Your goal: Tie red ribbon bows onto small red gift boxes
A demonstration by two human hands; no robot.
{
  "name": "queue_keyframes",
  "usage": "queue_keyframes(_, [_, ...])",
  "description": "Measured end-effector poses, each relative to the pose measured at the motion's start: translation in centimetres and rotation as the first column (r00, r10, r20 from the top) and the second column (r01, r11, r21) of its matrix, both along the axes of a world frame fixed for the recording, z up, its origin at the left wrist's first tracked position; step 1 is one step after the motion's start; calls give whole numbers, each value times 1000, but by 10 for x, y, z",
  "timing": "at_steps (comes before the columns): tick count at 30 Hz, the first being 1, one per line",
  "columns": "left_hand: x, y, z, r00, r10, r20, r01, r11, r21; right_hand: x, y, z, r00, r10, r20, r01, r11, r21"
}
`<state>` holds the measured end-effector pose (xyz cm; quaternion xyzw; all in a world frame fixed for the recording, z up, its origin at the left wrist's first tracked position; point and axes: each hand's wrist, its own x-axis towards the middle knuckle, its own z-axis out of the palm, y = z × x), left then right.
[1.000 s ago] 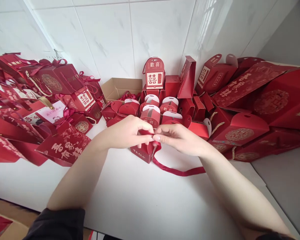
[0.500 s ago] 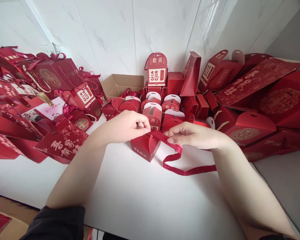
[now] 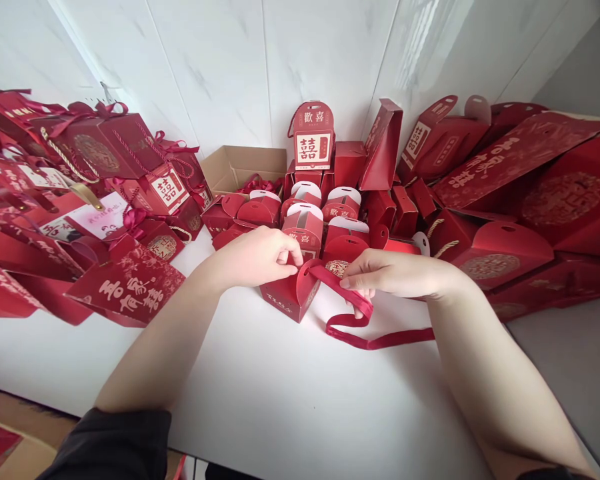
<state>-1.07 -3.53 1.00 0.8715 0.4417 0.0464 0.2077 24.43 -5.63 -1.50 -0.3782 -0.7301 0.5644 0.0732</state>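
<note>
A small red gift box [image 3: 286, 297] with gold lettering stands on the white table, its rounded flaps raised. A dark red ribbon [image 3: 337, 283] runs from the hole in the near flap to my right hand [image 3: 380, 272], whose thumb and fingers pinch it. The ribbon's loose length curves down onto the table and passes behind my right forearm. My left hand [image 3: 260, 257] is closed at the top of the box, behind the flap's edge. What its fingertips grip is hidden.
Several small red boxes [image 3: 300, 217] crowd behind the work. Stacks of decorated boxes [image 3: 115, 150] stand at left, larger red boxes [image 3: 505, 250] at right. An open cardboard box [image 3: 240, 160] with ribbon inside sits by the tiled wall. Bare white table [image 3: 300, 387] lies in front.
My right hand has moved slightly right and down, drawing the ribbon straighter from the flap. My left hand has shifted a little and stays close to the box top.
</note>
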Motion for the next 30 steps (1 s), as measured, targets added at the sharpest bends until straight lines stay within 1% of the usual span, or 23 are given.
queue_keyframes(4, [0, 0, -1, 1000, -1, 10, 1, 1000, -24, -2, 1, -1, 1000, -13, -11, 12, 1000, -23])
queue_keyframes(8, [2, -1, -2, 999, -32, 12, 32, 999, -36, -7, 4, -8, 999, 29, -26, -30, 999, -35])
queue_keyframes(12, [5, -1, -5, 998, -59, 2, 59, 997, -44, -12, 7, -17, 995, 54, -82, -53, 998, 16])
queue_keyframes(15, [6, -1, -6, 998, -67, -6, 67, 997, -40, -13, 9, -21, 995, 63, -82, -57, 996, 73])
queue_keyframes(18, [5, -1, -4, 997, -72, -8, 71, 996, -62, -12, 9, -20, 995, 79, -64, -73, 992, 103])
queue_keyframes(22, [1, 1, -1, 997, -79, 2, 79, 989, -123, -11, 5, -14, 990, 127, -64, -119, 985, 123])
queue_keyframes(27, [3, 1, -2, 997, -76, -9, 74, 990, -117, -15, 4, -12, 975, 211, -72, -196, 966, 171])
queue_keyframes(30, [6, 0, -3, 997, -70, -21, 67, 991, -119, -15, 6, -16, 981, 177, -75, -160, 969, 186])
